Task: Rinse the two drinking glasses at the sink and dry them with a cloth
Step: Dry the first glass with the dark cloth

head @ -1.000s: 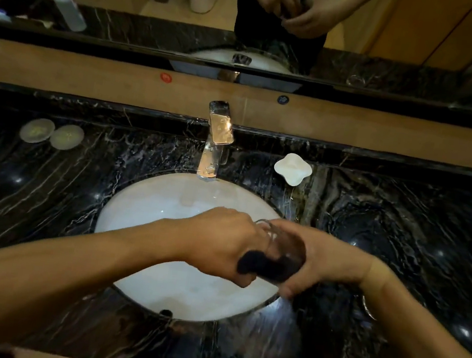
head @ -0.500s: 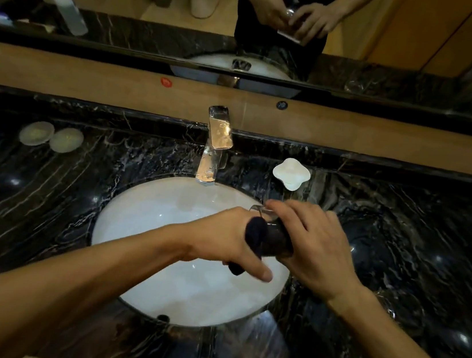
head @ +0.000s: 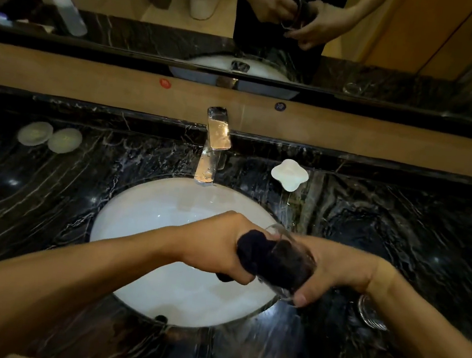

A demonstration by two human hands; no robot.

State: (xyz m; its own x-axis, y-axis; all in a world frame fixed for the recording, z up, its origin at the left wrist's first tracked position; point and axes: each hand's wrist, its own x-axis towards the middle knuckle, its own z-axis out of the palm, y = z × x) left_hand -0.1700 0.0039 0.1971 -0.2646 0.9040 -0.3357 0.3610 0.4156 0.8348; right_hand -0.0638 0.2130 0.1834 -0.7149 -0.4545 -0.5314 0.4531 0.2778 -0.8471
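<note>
Drying in progress — left hand (head: 220, 244) pinches dark cloth (head: 258, 252) inside glass (head: 292, 264), gripped by right hand (head: 334, 267) over sink (head: 138, 226); second glass (head: 371, 315) waits on table — its state unclear.

Black cloth (head: 252, 248); white sink (head: 163, 217); black white-veined marble counter (head: 47, 190); white dish (head: 289, 174).

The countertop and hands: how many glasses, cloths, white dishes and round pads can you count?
Glasses: 2, one held, one on the counter
Dark cloths: 1
White dishes: 1
Round pads: 2
Total: 6
</note>
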